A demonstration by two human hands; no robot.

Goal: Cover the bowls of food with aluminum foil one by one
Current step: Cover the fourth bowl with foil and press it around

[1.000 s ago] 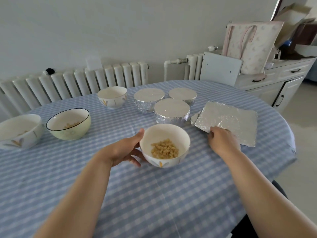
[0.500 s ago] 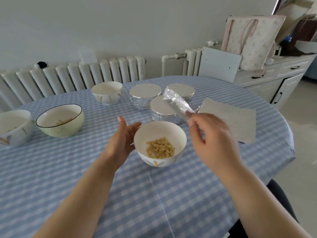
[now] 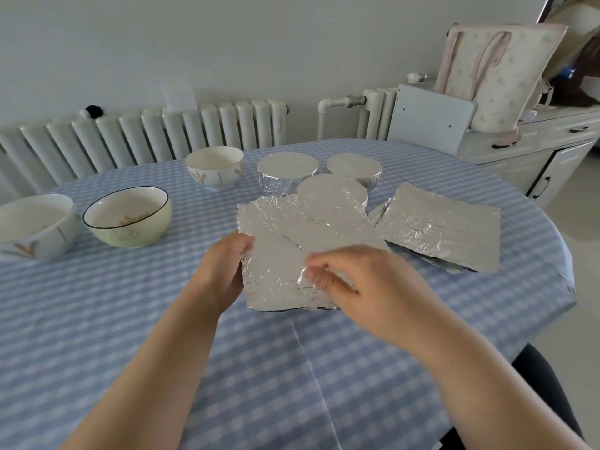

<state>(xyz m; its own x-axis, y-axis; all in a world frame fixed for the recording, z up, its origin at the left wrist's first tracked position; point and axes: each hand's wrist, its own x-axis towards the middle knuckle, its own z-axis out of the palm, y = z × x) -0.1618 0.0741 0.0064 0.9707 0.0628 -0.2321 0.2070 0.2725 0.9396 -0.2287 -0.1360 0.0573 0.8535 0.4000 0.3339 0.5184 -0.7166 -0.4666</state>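
Observation:
A crinkled foil sheet (image 3: 285,251) is spread flat over the spot where the white bowl of food stood, hiding the bowl. My left hand (image 3: 224,271) grips the sheet's left edge. My right hand (image 3: 354,280), blurred, rests on its right part with fingers curled on the foil. A stack of foil sheets (image 3: 444,228) lies to the right. Three foil-covered bowls (image 3: 331,193) (image 3: 287,172) (image 3: 354,170) stand behind. Uncovered bowls sit at the left: a green-yellow one (image 3: 130,219), a white one (image 3: 35,228) and a white one farther back (image 3: 214,165).
The round table (image 3: 130,336) has a blue checked cloth, with its edge curving down at the right. A radiator (image 3: 146,134) runs along the wall behind. A white cabinet (image 3: 526,154) with a tote bag (image 3: 493,73) stands at the right.
My right hand lifted one foil sheet from the stack and brought it left over the food bowl. My left hand left the bowl's side and took the sheet's left edge.

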